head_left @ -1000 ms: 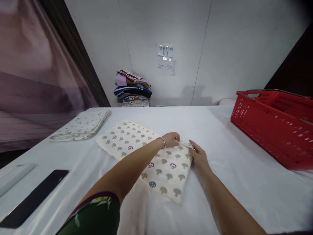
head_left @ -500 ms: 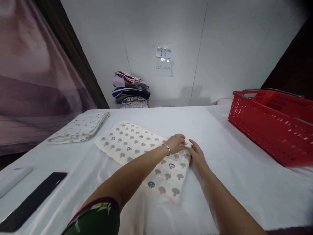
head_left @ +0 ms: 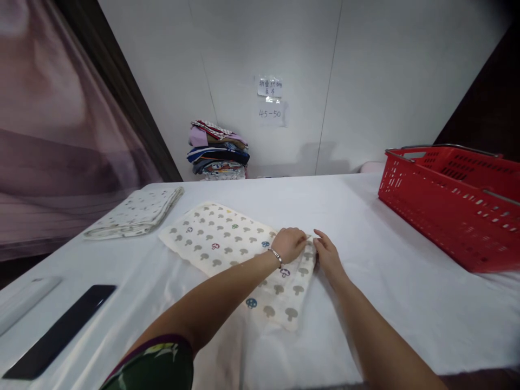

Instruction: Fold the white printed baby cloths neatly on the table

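Observation:
A cream cloth [head_left: 227, 238] printed with grey and a few coloured mushrooms lies spread at a slant on the white table. At its far right corner, my left hand [head_left: 289, 245], with a bracelet at the wrist, is closed with its fingertips pinching the cloth edge. Facing it, my right hand [head_left: 327, 257] has its thumb and fingers at the same corner and grips the right edge. The left forearm covers part of the cloth's middle and near side.
A folded patterned cloth [head_left: 136, 213] lies at the table's left. Nearer are a black flat object [head_left: 60, 330] and a white one [head_left: 28, 300]. A red basket [head_left: 447, 211] stands on the right. Folded fabrics [head_left: 218, 151] are stacked by the wall, below paper signs [head_left: 270, 103].
My left hand has turned slightly, its fingers drawn down closer at the cloth's corner. The raised bit of cloth between the hands now looks flatter. My right hand has hardly moved.

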The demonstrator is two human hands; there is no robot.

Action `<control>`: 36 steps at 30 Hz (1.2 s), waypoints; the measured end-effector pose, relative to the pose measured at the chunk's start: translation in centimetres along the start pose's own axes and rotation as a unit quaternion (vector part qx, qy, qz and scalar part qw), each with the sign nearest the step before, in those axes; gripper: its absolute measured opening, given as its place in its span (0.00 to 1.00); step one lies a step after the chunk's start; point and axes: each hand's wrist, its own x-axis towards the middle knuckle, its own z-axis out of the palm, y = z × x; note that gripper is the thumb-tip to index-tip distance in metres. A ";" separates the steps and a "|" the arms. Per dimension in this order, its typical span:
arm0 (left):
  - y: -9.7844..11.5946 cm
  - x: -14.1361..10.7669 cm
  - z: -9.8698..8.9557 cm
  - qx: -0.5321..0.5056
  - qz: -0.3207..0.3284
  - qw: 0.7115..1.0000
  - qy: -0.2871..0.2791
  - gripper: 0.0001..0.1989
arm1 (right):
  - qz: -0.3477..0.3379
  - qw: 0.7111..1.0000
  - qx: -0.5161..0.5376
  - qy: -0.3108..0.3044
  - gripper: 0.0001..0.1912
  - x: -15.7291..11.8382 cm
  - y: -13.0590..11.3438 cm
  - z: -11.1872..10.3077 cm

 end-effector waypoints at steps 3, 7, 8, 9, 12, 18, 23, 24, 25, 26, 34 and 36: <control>-0.1 0.3 -0.1 -0.063 -0.045 0.997 -0.030 0.13 | 0.013 1.000 0.005 -0.004 0.27 -0.2 -0.2 0.1; -0.1 0.8 -0.6 -0.036 -0.046 0.996 -0.070 0.13 | 0.008 1.000 -0.004 0.000 0.26 -0.3 -0.4 0.1; 0.0 1.0 -0.7 -0.020 -0.036 0.996 -0.077 0.12 | 0.006 1.000 -0.007 0.003 0.26 -0.3 -0.4 0.1; 0.0 1.1 -0.8 -0.006 -0.025 0.996 -0.082 0.12 | 0.005 1.000 -0.010 0.005 0.26 -0.3 -0.4 0.1; 0.2 1.6 -0.9 0.019 0.013 0.997 -0.076 0.10 | 0.009 1.000 -0.011 0.009 0.26 -0.4 -0.7 0.1; 0.5 2.1 -1.0 -0.048 -0.056 0.996 -0.045 0.09 | 0.029 1.000 0.000 0.009 0.27 -0.7 -1.1 0.2; 0.8 2.3 -0.9 -0.085 -0.158 0.980 -0.082 0.10 | 0.037 0.999 0.022 -0.001 0.27 -0.7 -1.1 0.3; 0.9 2.4 -0.9 -0.093 -0.167 0.978 -0.086 0.10 | 0.035 0.999 0.026 -0.005 0.28 -0.6 -1.0 0.3; 0.9 2.5 -1.0 -0.104 -0.175 0.975 -0.094 0.11 | 0.030 0.999 0.028 -0.009 0.28 -0.6 -1.0 0.2; 0.9 2.6 -1.1 -0.116 -0.181 0.971 -0.106 0.11 | 0.025 0.999 0.026 -0.013 0.28 -0.6 -0.9 0.2; 1.8 3.1 -2.3 -0.095 -0.191 0.960 -0.183 0.10 | 0.021 0.999 0.028 -0.038 0.34 -0.6 -0.7 0.0; 2.1 3.0 -2.4 -0.091 -0.197 0.962 -0.167 0.11 | 0.029 0.998 0.033 -0.039 0.35 -0.7 -0.7 0.0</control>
